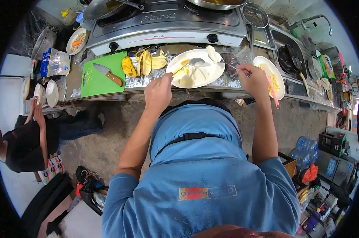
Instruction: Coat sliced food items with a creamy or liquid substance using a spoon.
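My left hand (158, 92) grips the handle of a metal spoon (196, 62), its bowl over a white oval plate (203, 84). Pale, peeled banana pieces (187, 81) lie on that plate. My right hand (252, 78) holds a thin metal utensil, probably a fork, with a pale piece of banana (212, 53) at its far end, by the plate's upper right rim. Banana peels (144, 63) lie left of the plate, beside a green cutting board (88, 84) with a wooden-handled knife (112, 78) on it.
Behind the plate stands a two-burner gas stove (167, 32) with pans. To the right are a plate of yellow shreds with a pink utensil (273, 92), a strainer (255, 16) and a sink (276, 34). At far left, another person (33, 136) is by small white dishes (52, 93).
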Tool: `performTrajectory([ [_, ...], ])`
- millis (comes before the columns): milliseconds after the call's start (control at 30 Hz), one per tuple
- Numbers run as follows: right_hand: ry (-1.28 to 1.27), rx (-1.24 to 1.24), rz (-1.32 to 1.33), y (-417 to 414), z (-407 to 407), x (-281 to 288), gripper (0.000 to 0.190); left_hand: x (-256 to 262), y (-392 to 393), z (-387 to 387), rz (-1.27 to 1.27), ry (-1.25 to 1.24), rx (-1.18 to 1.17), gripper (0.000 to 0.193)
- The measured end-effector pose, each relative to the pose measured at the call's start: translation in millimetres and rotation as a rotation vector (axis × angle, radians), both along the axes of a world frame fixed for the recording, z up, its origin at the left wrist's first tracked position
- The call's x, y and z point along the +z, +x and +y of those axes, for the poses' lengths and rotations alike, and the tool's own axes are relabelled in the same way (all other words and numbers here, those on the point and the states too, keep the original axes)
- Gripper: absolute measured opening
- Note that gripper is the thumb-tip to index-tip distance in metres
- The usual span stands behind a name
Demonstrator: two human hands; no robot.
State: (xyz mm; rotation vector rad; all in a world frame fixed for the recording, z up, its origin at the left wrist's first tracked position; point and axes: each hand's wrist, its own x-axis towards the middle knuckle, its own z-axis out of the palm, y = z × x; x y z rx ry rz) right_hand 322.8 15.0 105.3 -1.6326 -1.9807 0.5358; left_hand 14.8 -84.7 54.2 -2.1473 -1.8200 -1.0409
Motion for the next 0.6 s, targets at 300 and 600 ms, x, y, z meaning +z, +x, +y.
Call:
performTrajectory([
  [300,0.030,0.007,-0.011,-2,-8,-4,0.017,10,-6,1,-0.972,-0.543,0.132,0.029],
  [600,0.020,-0.029,-0.015,-2,-3,-7,0.017,18,-8,6,-1.028,-0.597,0.144,0.030],
])
